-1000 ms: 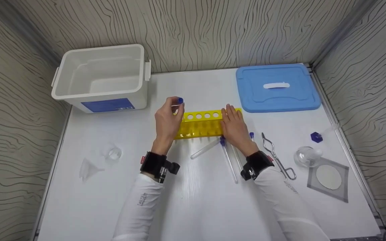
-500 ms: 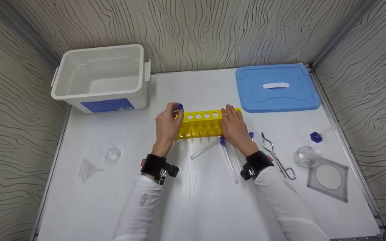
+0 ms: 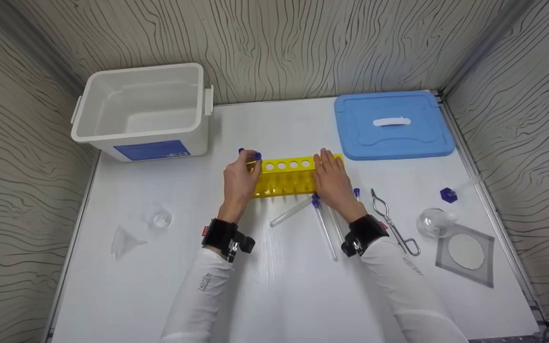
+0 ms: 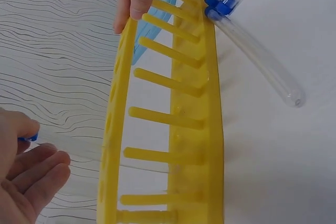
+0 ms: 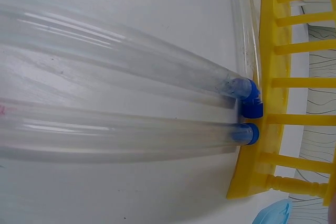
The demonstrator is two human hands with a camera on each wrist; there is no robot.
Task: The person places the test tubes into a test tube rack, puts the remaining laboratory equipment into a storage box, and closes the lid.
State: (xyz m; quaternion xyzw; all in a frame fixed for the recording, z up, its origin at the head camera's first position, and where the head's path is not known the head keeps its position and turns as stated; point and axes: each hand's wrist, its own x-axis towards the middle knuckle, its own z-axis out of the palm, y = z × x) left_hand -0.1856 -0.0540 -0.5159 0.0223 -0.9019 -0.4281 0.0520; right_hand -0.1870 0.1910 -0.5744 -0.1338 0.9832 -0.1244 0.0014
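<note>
My left hand (image 3: 240, 183) pinches a test tube by its blue cap (image 3: 257, 156) at the left end of the yellow test tube rack (image 3: 284, 183). In the left wrist view, the clear tube (image 4: 73, 145) runs from the fingers into a hole of the rack's upper plate. A second blue cap (image 3: 241, 150) shows just behind the fingertips. My right hand (image 3: 334, 183) rests on the rack's right end, fingers straight across the top plate. Several capped test tubes (image 5: 131, 56) lie in front of the rack, caps against its base.
A white bin (image 3: 160, 138) stands at back left, a blue lid (image 3: 393, 138) at back right. Metal tongs (image 3: 393, 228), a round flask (image 3: 434, 223), a gauze square (image 3: 486, 259) and a purple-capped piece (image 3: 448, 195) lie right. A funnel (image 3: 124, 242) and small clear vessel (image 3: 161, 218) are left.
My left hand and the pinched blue cap have come down toward the rack, and the second blue cap has come into sight behind the fingers. The right hand stays on the rack.
</note>
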